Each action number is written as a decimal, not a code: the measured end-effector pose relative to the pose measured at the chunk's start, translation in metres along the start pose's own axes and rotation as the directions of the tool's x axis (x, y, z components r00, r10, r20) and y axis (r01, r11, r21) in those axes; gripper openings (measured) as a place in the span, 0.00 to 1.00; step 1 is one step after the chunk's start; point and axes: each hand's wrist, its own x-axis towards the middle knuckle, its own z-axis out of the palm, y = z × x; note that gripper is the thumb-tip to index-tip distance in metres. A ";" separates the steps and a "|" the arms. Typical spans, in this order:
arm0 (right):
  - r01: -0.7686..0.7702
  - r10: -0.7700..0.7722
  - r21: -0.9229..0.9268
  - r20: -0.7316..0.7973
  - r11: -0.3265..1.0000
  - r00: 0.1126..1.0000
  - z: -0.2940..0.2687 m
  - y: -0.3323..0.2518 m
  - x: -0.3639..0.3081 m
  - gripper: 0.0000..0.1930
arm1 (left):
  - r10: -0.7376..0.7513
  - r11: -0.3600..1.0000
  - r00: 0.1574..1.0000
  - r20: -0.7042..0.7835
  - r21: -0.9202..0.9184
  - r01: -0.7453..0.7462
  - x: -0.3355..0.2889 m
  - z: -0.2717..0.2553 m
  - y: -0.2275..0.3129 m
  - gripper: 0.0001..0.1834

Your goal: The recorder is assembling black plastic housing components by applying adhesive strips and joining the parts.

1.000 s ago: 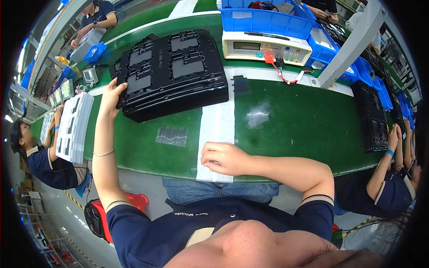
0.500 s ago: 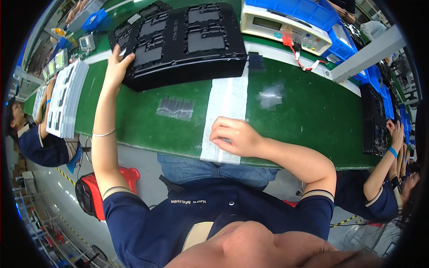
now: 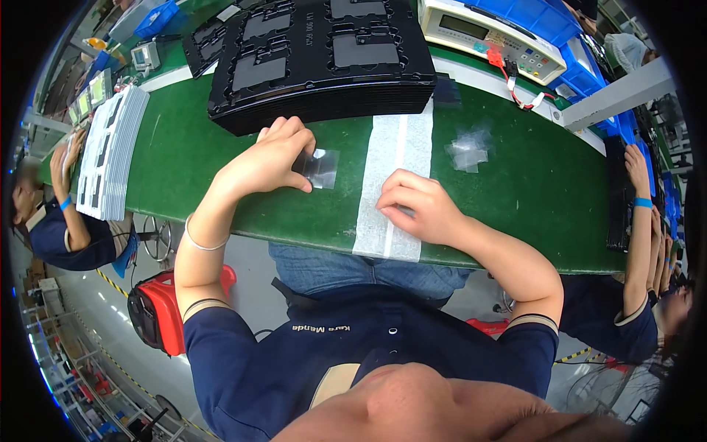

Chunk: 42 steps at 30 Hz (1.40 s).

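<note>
My left hand (image 3: 276, 158) reaches over a row of clear plastic film pieces (image 3: 324, 171) on the green table. Its thumb and fingers are apart, and they cover the left part of the row. Over a white cloth-like strip (image 3: 379, 236) my right hand (image 3: 420, 206) is closed, thumb against curled fingers. Whatever it may hold is hidden. A scattered pile of clear film pieces (image 3: 469, 149) lies to the right of the strip. Beyond my left hand stands a stack of black moulded trays (image 3: 324, 103), with grey rectangular patches in the top one.
A cream test meter (image 3: 493, 44) with red leads stands at the back right beside blue bins (image 3: 578, 70). Another black tray (image 3: 202, 48) lies behind the stack. White trays (image 3: 110, 158) are piled at the left. Co-workers sit on both sides. A grey post (image 3: 618, 92) rises at right.
My left hand has left the black tray stack and come nearer and right, onto the film row. My right hand stays closed over the strip. The whole view has shifted slightly.
</note>
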 end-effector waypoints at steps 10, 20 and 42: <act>-0.107 0.110 0.073 -0.046 0.992 0.993 -0.018 0.003 0.027 0.19 | 0.127 0.873 0.980 -0.154 -0.452 -0.184 0.019 0.009 0.016 0.24; -0.161 0.090 0.248 0.274 0.955 0.957 -0.032 0.013 0.022 0.11 | 0.326 0.529 0.933 0.153 -0.847 -0.046 0.045 0.019 0.030 0.25; -0.561 0.519 -0.241 -0.217 0.792 0.827 -0.113 0.043 -0.012 0.06 | 0.421 0.874 0.685 -0.595 0.064 -0.482 0.044 0.027 0.049 0.19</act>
